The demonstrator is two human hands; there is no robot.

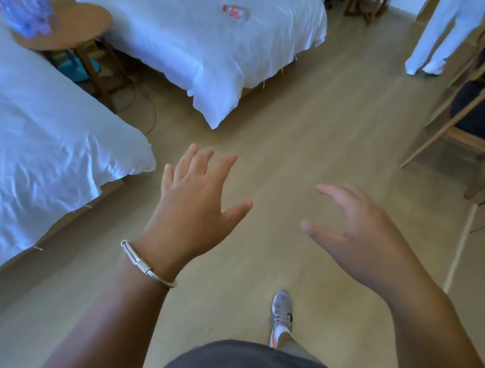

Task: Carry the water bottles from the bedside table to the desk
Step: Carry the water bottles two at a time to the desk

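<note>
Nothing is held: the left hand is spread flat and the right hand loosely curved, both over the floor. The water bottles stand blurred on the bedside table, well apart. The approach is judged under way; next, the table must be reached and a bottle gripped.

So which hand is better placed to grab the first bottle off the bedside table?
Left, probably. The water bottles stand on the round bedside table far to the upper left, on the left hand side. The right hand is farther away. Both hands are open and hold nothing.
</note>
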